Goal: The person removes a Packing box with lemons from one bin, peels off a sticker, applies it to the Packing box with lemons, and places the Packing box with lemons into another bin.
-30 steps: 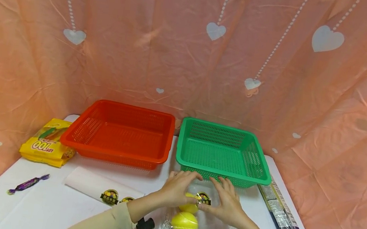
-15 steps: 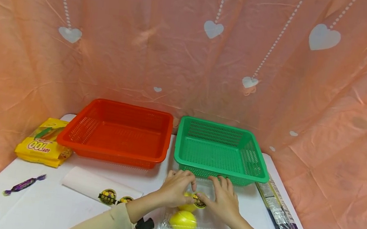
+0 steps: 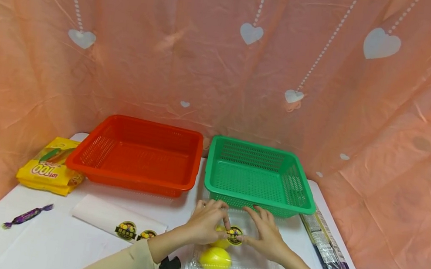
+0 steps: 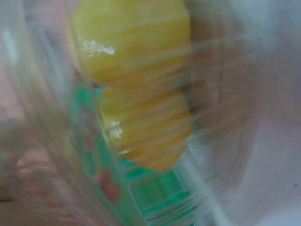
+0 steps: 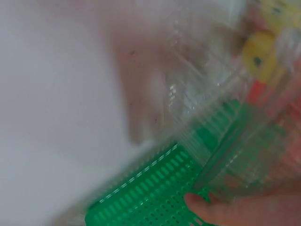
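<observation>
In the head view a clear plastic clamshell box holds yellow lemons at its left side. A round black-and-gold sticker lies on its lid. My left hand arches over the box's far left part, index and thumb tips at the sticker's left edge. From the right, my right hand spreads over the lid; its thumb touches the sticker's right edge and its fingers reach the far rim. Clear plastic blurs the lemons in the left wrist view. A thumb shows low in the right wrist view.
Behind the box stand a green basket and, left of it, a red basket. A yellow snack bag, a purple wrapped candy and a white sticker sheet lie leftward. Flat silver-and-purple packets lie right.
My right thumb has slid from over the sticker to its right edge, uncovering it. The left hand stays nearly in place; the view has shifted slightly.
</observation>
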Demonstrator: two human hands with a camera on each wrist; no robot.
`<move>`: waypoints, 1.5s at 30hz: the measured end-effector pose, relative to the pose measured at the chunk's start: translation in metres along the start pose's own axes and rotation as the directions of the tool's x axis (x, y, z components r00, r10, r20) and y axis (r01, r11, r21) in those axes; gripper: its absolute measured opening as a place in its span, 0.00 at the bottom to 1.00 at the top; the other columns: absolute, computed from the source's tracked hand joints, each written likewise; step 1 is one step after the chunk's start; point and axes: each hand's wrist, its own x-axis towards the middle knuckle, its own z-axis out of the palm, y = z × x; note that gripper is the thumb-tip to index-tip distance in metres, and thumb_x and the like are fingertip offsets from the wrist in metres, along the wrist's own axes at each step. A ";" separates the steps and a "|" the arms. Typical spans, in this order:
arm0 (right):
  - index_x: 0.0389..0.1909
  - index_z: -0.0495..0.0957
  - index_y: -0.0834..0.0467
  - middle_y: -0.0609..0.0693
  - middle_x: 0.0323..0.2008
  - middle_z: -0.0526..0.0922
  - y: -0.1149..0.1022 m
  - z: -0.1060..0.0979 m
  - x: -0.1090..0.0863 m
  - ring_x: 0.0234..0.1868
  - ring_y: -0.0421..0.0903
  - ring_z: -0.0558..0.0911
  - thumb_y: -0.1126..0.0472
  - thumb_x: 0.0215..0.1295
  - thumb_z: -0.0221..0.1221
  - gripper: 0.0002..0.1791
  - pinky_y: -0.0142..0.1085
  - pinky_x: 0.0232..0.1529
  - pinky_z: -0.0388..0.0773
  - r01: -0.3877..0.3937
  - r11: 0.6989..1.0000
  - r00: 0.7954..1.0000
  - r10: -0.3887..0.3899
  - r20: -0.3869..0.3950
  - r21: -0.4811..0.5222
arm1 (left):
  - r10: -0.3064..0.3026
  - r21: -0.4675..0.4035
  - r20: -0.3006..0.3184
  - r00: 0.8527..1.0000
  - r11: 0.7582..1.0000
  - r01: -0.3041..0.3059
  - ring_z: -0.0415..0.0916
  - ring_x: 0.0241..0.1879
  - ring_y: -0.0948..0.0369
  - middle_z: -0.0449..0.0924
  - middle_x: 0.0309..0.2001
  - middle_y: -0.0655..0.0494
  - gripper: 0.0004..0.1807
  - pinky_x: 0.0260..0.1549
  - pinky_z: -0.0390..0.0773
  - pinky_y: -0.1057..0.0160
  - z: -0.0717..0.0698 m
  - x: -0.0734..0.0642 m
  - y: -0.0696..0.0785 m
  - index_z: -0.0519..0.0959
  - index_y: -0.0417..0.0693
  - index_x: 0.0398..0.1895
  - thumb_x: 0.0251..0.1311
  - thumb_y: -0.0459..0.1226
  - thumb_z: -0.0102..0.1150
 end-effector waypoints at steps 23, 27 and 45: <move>0.78 0.47 0.62 0.76 0.74 0.37 0.011 -0.020 -0.008 0.71 0.79 0.32 0.44 0.43 0.78 0.68 0.84 0.54 0.42 0.036 0.994 0.968 -0.059 0.243 0.099 | 0.109 -0.016 0.264 0.958 0.994 -0.109 0.58 0.69 0.53 0.63 0.71 0.49 0.27 0.66 0.54 0.45 -0.015 0.004 -0.009 0.80 0.58 0.46 0.41 0.51 0.80; 0.79 0.44 0.59 0.73 0.75 0.33 0.018 -0.026 -0.009 0.72 0.77 0.29 0.51 0.50 0.76 0.63 0.83 0.55 0.45 -0.008 0.972 0.957 -0.061 0.285 0.234 | 0.128 -0.056 0.235 0.964 0.991 -0.118 0.57 0.70 0.53 0.63 0.71 0.49 0.26 0.66 0.53 0.42 -0.015 0.001 -0.014 0.79 0.58 0.45 0.43 0.51 0.80; 0.53 0.78 0.60 0.52 0.43 0.87 0.060 -0.079 -0.029 0.45 0.40 0.86 0.68 0.75 0.53 0.11 0.30 0.47 0.81 -0.082 0.504 0.924 0.362 -0.124 0.860 | -0.164 -0.632 0.045 0.985 0.759 0.155 0.61 0.65 0.33 0.47 0.74 0.30 0.54 0.51 0.75 0.35 -0.016 -0.072 -0.041 0.44 0.40 0.78 0.57 0.40 0.71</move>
